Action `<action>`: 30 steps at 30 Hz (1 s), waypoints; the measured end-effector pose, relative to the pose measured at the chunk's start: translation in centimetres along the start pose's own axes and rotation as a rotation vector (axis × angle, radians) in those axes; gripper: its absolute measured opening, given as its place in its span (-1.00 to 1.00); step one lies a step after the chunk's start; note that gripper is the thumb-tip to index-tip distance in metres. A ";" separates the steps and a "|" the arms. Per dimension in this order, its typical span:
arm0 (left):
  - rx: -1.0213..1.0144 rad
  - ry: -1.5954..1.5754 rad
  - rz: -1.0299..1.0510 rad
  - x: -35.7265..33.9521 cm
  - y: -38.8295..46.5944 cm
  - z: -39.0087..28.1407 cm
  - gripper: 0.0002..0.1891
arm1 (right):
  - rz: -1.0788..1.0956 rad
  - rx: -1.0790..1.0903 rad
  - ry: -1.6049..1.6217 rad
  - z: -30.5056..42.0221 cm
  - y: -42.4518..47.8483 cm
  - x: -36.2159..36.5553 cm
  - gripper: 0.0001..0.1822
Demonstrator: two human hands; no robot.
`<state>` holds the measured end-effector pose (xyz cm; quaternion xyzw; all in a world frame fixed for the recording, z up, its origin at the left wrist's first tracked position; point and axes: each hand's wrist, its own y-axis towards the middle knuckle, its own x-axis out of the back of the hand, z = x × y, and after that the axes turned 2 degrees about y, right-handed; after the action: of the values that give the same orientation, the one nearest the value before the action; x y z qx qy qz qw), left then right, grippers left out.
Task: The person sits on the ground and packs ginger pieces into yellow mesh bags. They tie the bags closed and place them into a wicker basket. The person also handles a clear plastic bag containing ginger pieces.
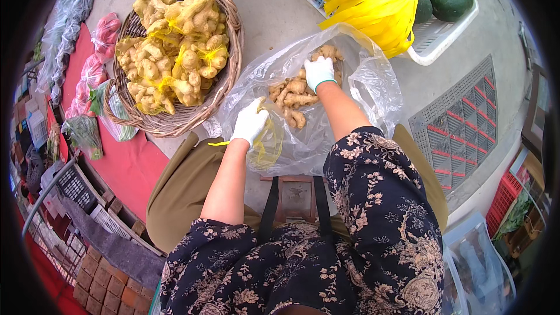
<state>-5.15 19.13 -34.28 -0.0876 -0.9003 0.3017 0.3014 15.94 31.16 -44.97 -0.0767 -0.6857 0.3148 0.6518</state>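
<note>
My left hand (250,121), in a white glove, grips a yellow mesh net bag (267,144) that hangs over the near left part of a clear plastic bag (302,151). A tan patch shows at its fingertips; whether that is ginger or a stained glove is unclear. Inside the wide-open plastic bag lie loose pieces of ginger root (295,96). My right hand (320,72), gloved in white with a green cuff, reaches into the bag and touches the ginger at the far side. Its curled fingertips are hidden, so a firm grip cannot be made out.
A wicker basket (234,59) to the left holds several netted ginger bundles (188,52). Yellow mesh strips (376,8), tied in a bunch, drape over a white plastic crate (455,37) with dark green melons (450,0). A grey-and-red mat (463,127) lies at right, bagged vegetables (83,133) at left.
</note>
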 end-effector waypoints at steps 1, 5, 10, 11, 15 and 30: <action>-0.010 -0.005 -0.003 0.1 -0.2 0.1 -0.51 | 0.051 -0.027 0.016 -0.2 -1.2 0.5 -0.70; -0.051 -0.081 -0.033 0.5 -1.4 0.1 -0.56 | 0.117 0.131 0.060 -1.9 -6.9 0.7 -0.35; -0.007 -0.029 -0.260 1.1 -4.5 1.0 -0.74 | 0.076 -0.238 0.380 -1.6 -13.2 0.1 -0.35; 0.023 -0.082 -0.275 1.2 -5.2 1.0 -0.75 | 0.047 -0.276 0.430 -2.0 -14.2 0.1 -0.37; 0.068 -0.416 -0.341 3.2 -9.5 -1.5 -0.78 | -0.071 -0.253 0.744 -3.8 -18.0 2.9 -0.51; -0.389 -0.694 -0.516 5.8 -24.2 -8.4 -0.77 | 0.288 0.745 1.983 10.1 -37.2 15.0 -0.23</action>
<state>-4.18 5.78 -11.67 0.1899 -0.9800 0.0541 0.0258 15.70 6.15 -12.02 -0.1746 0.3053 0.3757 0.8574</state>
